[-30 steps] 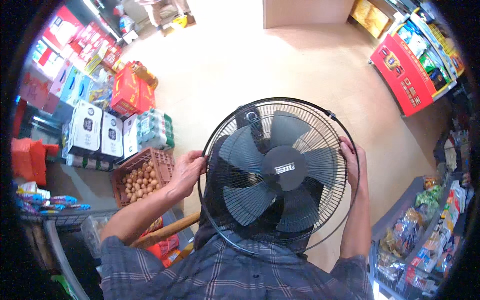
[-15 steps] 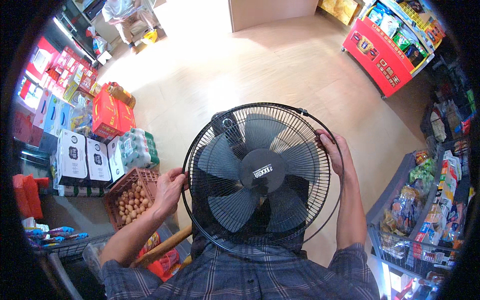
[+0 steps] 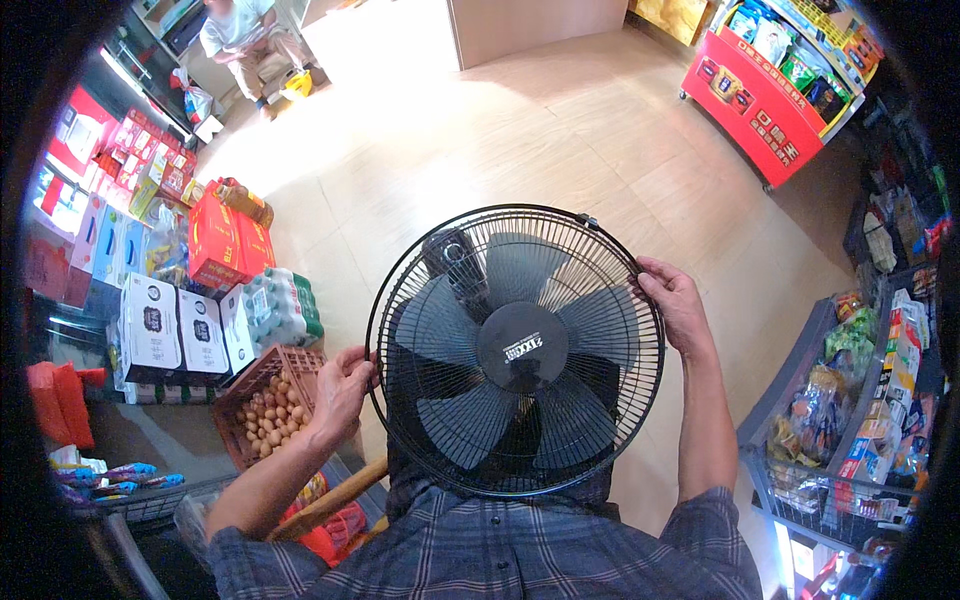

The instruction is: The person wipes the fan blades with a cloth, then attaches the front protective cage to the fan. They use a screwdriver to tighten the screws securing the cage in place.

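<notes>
A black electric fan [image 3: 523, 345] faces up in front of my body, its dark blades showing through the round wire guard. A thin black ring [image 3: 460, 481] runs around the rim of the guard, with a small clip [image 3: 588, 221] at its upper right. My left hand [image 3: 343, 390] pinches the rim at its left side, thumb and forefinger together. At the upper right of the rim, my right hand [image 3: 675, 300] has thumb and fingertips closed on the edge. Part of the fan's dark body shows behind the guard near the top.
Left of me stands a brown crate [image 3: 240, 440] of eggs, beside white cartons [image 3: 152, 325] and wrapped green-white packs [image 3: 282, 305]. A wooden handle [image 3: 330, 500] slants near my left arm. On the right are a grey goods rack [image 3: 780, 420] and red display cart [image 3: 745, 105]. A person [image 3: 250, 45] sits far left.
The ring, which stood away from the guard on the right and below, now sits close around its rim. The clip has shifted slightly left. My right hand has stayed at the upper right edge.
</notes>
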Demonstrator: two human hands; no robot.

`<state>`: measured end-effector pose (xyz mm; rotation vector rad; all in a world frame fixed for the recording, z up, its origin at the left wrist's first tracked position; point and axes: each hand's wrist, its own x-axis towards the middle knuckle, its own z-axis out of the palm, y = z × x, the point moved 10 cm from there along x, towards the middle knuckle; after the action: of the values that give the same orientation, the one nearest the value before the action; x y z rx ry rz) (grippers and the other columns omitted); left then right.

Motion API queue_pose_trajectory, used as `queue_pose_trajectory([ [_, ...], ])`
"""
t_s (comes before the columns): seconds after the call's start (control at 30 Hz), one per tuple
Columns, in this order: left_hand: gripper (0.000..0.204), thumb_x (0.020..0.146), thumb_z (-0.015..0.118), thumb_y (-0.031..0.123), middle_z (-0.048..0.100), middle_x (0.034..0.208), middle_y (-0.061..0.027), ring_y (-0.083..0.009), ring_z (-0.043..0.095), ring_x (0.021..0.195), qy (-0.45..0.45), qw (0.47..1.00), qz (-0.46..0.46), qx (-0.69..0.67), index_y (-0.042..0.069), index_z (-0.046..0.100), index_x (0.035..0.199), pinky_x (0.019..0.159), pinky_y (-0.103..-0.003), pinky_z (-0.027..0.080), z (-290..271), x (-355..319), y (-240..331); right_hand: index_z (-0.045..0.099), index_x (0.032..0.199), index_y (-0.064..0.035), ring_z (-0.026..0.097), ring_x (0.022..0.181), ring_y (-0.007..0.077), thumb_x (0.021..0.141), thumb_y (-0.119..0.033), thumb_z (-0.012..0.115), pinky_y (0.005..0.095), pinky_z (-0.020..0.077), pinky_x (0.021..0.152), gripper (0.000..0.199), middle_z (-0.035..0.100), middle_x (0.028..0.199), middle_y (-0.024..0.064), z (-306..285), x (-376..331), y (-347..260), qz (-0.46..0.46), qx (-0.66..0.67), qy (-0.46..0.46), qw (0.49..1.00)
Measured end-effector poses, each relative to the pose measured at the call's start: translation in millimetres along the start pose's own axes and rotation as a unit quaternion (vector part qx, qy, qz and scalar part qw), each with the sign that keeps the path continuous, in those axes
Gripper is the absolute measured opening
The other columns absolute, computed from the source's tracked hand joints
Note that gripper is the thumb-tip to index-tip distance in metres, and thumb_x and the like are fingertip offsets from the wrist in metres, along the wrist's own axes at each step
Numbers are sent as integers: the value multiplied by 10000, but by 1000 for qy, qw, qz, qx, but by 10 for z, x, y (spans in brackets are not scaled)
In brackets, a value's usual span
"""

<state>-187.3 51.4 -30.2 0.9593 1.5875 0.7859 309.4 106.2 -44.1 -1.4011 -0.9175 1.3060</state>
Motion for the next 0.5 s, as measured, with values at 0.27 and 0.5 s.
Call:
queue_pose_trajectory([
  [0.27, 368, 866, 546, -24, 640, 1065, -96, -156, 606, 933, -28, 998, -8, -62, -42, 517, 1232, 834, -279, 503, 74, -32, -108, 580, 1207, 69, 661, 900, 173, 936, -25, 562, 270, 553, 793, 287, 677, 1036, 147, -30, 3, 52, 15, 62, 21, 998],
  [0.5, 472, 831, 485, -104, 631, 1126, -105, -171, 606, 1007, -73, 990, -37, -113, -36, 482, 1298, 912, -289, 481, 179, -25, -229, 593, 1188, 64, 670, 901, 186, 954, -8, 514, 290, 567, 794, 258, 683, 1022, 157, -36, -1, 152, 22, 112, 28, 993],
])
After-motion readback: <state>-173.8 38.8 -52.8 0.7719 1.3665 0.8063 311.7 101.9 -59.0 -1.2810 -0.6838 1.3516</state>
